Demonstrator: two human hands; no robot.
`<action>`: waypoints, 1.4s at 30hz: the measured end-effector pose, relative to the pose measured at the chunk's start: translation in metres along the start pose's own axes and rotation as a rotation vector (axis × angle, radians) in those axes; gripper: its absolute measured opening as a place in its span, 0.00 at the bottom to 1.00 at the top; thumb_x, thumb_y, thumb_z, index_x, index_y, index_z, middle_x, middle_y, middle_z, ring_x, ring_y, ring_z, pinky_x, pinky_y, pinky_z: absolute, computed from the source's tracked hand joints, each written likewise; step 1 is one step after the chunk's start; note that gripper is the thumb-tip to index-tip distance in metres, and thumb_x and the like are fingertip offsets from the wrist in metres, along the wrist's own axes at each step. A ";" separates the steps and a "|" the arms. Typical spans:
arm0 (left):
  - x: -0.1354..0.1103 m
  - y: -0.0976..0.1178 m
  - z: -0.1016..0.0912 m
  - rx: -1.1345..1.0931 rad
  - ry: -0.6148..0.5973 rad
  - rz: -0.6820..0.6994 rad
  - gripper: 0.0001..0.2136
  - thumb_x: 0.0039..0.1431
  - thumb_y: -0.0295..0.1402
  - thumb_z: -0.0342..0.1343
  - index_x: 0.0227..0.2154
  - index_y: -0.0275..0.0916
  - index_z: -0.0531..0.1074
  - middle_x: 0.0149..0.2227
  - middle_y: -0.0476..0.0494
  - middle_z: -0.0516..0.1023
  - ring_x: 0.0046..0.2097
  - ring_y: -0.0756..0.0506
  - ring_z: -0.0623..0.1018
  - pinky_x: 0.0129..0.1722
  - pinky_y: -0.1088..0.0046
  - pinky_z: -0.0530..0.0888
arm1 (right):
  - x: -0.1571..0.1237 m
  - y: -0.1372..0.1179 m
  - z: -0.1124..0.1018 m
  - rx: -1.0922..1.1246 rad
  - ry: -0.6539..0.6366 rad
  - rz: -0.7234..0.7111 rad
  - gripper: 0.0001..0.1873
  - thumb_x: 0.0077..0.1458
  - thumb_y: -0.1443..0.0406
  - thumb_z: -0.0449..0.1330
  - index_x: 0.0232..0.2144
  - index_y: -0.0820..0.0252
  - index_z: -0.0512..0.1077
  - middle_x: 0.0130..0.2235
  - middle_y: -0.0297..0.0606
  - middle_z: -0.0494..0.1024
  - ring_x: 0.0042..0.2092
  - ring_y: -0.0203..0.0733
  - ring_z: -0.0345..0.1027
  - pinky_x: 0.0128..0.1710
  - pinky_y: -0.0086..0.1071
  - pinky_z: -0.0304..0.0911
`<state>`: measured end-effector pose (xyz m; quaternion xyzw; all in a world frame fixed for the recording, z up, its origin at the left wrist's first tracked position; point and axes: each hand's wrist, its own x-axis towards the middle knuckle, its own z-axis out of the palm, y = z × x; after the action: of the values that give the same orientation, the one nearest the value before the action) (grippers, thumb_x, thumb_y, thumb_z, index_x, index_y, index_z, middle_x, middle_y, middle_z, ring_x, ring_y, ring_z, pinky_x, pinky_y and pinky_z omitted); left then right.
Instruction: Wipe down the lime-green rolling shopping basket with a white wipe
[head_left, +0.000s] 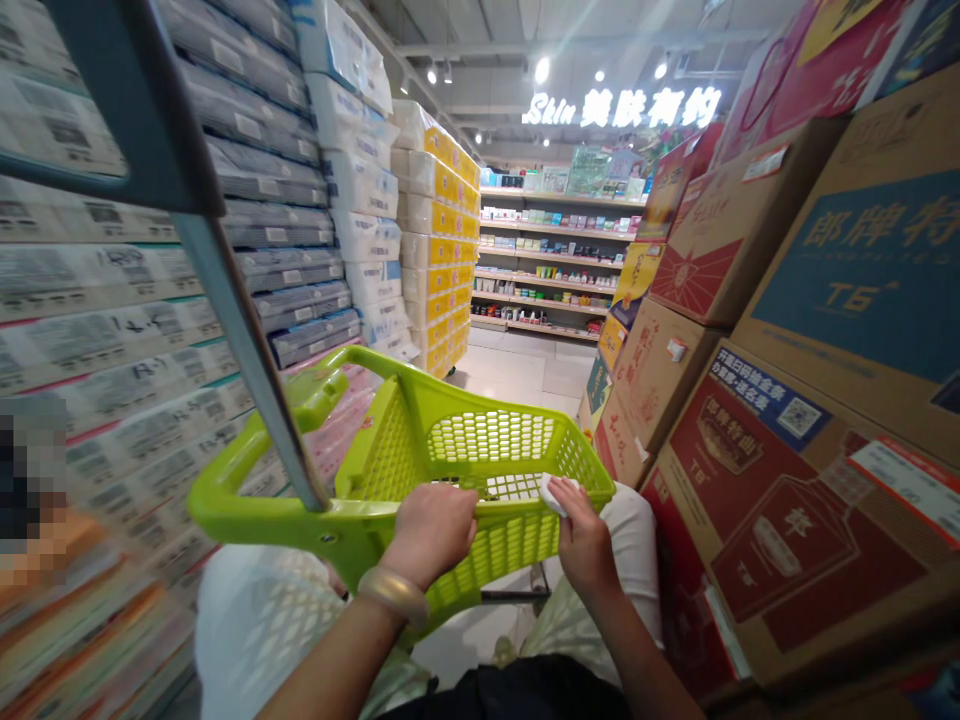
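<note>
A lime-green plastic shopping cart (480,400) with a latticed basket stands in front of me, between my knees. My left hand (435,530), with a gold bangle at the wrist, is closed over the basket's near rim. Farther right along that rim, my right hand (585,540) pinches a folded white cloth or tissue (553,493) and presses it at the rim's right end. A grey metal pole (244,350) rises from the cart's left side to a dark handle (142,110). The basket's outer near wall is partly hidden by my hands.
Packs of tissue paper (435,230) are stacked along the left. Printed cardboard cartons (810,500) form a wall close on the right. At the far end of the white-floored aisle, shelves (555,255) hold small goods under a lit sign (622,107).
</note>
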<state>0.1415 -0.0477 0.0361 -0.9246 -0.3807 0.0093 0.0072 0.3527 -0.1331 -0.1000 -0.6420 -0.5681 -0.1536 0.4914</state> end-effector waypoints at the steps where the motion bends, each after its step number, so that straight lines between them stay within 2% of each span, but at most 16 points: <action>1: 0.000 -0.001 0.000 0.001 0.000 -0.001 0.12 0.58 0.34 0.51 0.35 0.38 0.79 0.37 0.31 0.82 0.42 0.34 0.81 0.41 0.58 0.75 | 0.000 0.009 -0.005 -0.029 0.020 0.035 0.27 0.54 0.76 0.48 0.50 0.58 0.76 0.52 0.43 0.79 0.57 0.47 0.70 0.63 0.52 0.60; 4: -0.002 -0.005 -0.002 0.007 -0.007 -0.014 0.11 0.57 0.35 0.52 0.34 0.38 0.79 0.37 0.32 0.82 0.42 0.34 0.81 0.41 0.58 0.75 | -0.001 0.025 -0.016 -0.086 0.093 0.126 0.25 0.53 0.76 0.49 0.48 0.59 0.77 0.50 0.44 0.80 0.56 0.48 0.71 0.61 0.51 0.63; 7: -0.001 -0.005 -0.004 0.017 -0.029 -0.059 0.11 0.56 0.36 0.55 0.34 0.37 0.79 0.38 0.31 0.82 0.42 0.33 0.81 0.41 0.57 0.75 | -0.002 0.019 -0.013 -0.090 0.123 0.131 0.25 0.53 0.76 0.49 0.48 0.59 0.77 0.49 0.44 0.81 0.55 0.47 0.72 0.60 0.50 0.64; 10: 0.004 0.003 -0.004 0.025 -0.026 -0.045 0.12 0.54 0.37 0.58 0.35 0.35 0.78 0.39 0.30 0.82 0.44 0.32 0.80 0.43 0.56 0.74 | -0.005 -0.005 0.002 -0.023 0.014 0.002 0.27 0.53 0.77 0.48 0.50 0.57 0.76 0.52 0.42 0.79 0.57 0.46 0.70 0.62 0.51 0.61; 14: 0.017 0.022 0.002 0.003 -0.010 0.103 0.15 0.54 0.43 0.58 0.39 0.37 0.77 0.42 0.34 0.81 0.48 0.34 0.78 0.49 0.57 0.71 | -0.008 -0.026 0.014 0.062 -0.123 -0.143 0.31 0.54 0.78 0.47 0.55 0.54 0.72 0.57 0.39 0.76 0.60 0.43 0.67 0.63 0.47 0.60; 17: 0.024 0.029 0.011 -0.010 -0.004 0.166 0.15 0.55 0.43 0.57 0.39 0.37 0.76 0.41 0.35 0.81 0.48 0.36 0.78 0.49 0.58 0.71 | -0.008 -0.010 0.004 0.045 -0.074 -0.086 0.30 0.54 0.78 0.47 0.53 0.55 0.74 0.55 0.39 0.77 0.60 0.43 0.68 0.64 0.48 0.59; 20: 0.028 0.028 0.021 -0.014 0.008 0.177 0.15 0.55 0.42 0.57 0.40 0.37 0.74 0.41 0.36 0.81 0.46 0.35 0.78 0.47 0.58 0.72 | -0.008 0.019 -0.012 -0.039 0.054 0.055 0.27 0.54 0.77 0.48 0.51 0.57 0.75 0.52 0.42 0.79 0.58 0.45 0.69 0.63 0.51 0.59; 22: 0.028 0.027 0.024 -0.015 0.016 0.175 0.15 0.55 0.41 0.57 0.41 0.37 0.74 0.41 0.35 0.81 0.46 0.35 0.78 0.46 0.58 0.72 | -0.007 0.030 -0.016 -0.083 0.123 0.131 0.26 0.54 0.76 0.48 0.49 0.59 0.76 0.51 0.44 0.80 0.57 0.47 0.70 0.63 0.52 0.60; 25: 0.029 0.026 0.026 -0.014 0.020 0.168 0.14 0.56 0.41 0.56 0.41 0.37 0.73 0.40 0.36 0.80 0.46 0.36 0.79 0.45 0.59 0.73 | -0.007 0.017 -0.007 -0.072 0.115 0.128 0.25 0.55 0.75 0.48 0.49 0.60 0.76 0.51 0.45 0.79 0.57 0.48 0.70 0.62 0.53 0.60; 28: 0.027 0.026 0.026 -0.012 0.024 0.167 0.13 0.56 0.40 0.56 0.40 0.38 0.73 0.40 0.37 0.80 0.45 0.36 0.79 0.44 0.60 0.73 | -0.008 -0.011 0.011 0.004 0.011 0.000 0.27 0.55 0.76 0.48 0.52 0.56 0.75 0.55 0.42 0.77 0.60 0.47 0.68 0.63 0.52 0.59; 30: 0.025 0.026 0.025 -0.010 0.028 0.166 0.12 0.57 0.39 0.56 0.40 0.38 0.73 0.40 0.37 0.80 0.45 0.37 0.79 0.44 0.61 0.73 | -0.008 -0.022 0.016 0.046 -0.039 -0.068 0.27 0.56 0.76 0.49 0.53 0.53 0.74 0.55 0.40 0.77 0.60 0.46 0.67 0.63 0.51 0.59; 33: 0.023 0.024 0.024 -0.008 0.034 0.157 0.11 0.57 0.39 0.55 0.39 0.39 0.73 0.40 0.38 0.80 0.45 0.38 0.79 0.44 0.62 0.73 | -0.010 -0.009 0.006 0.041 -0.033 -0.051 0.27 0.56 0.76 0.48 0.53 0.53 0.74 0.55 0.39 0.77 0.59 0.45 0.68 0.63 0.51 0.59; 38: 0.022 0.024 0.026 -0.011 0.042 0.143 0.11 0.57 0.39 0.55 0.38 0.38 0.74 0.39 0.38 0.81 0.44 0.37 0.79 0.43 0.61 0.74 | -0.012 0.037 -0.019 -0.109 0.129 0.138 0.25 0.55 0.74 0.49 0.49 0.58 0.77 0.51 0.44 0.80 0.56 0.48 0.71 0.63 0.54 0.58; 40: 0.023 0.025 0.027 -0.014 0.043 0.140 0.11 0.57 0.39 0.56 0.38 0.38 0.74 0.39 0.38 0.81 0.44 0.37 0.79 0.43 0.61 0.74 | -0.012 0.035 -0.017 -0.113 0.145 0.154 0.25 0.54 0.75 0.49 0.49 0.59 0.77 0.50 0.45 0.80 0.56 0.48 0.71 0.63 0.55 0.58; 42: 0.024 0.026 0.027 -0.018 0.043 0.138 0.10 0.57 0.39 0.56 0.38 0.39 0.74 0.39 0.38 0.81 0.44 0.38 0.79 0.43 0.62 0.73 | -0.011 0.017 -0.006 -0.061 0.129 0.115 0.26 0.53 0.76 0.48 0.50 0.59 0.76 0.51 0.44 0.80 0.57 0.47 0.70 0.63 0.54 0.59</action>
<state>0.1759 -0.0494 0.0082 -0.9487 -0.3158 -0.0133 0.0065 0.3665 -0.1424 -0.1137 -0.6771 -0.4926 -0.1835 0.5150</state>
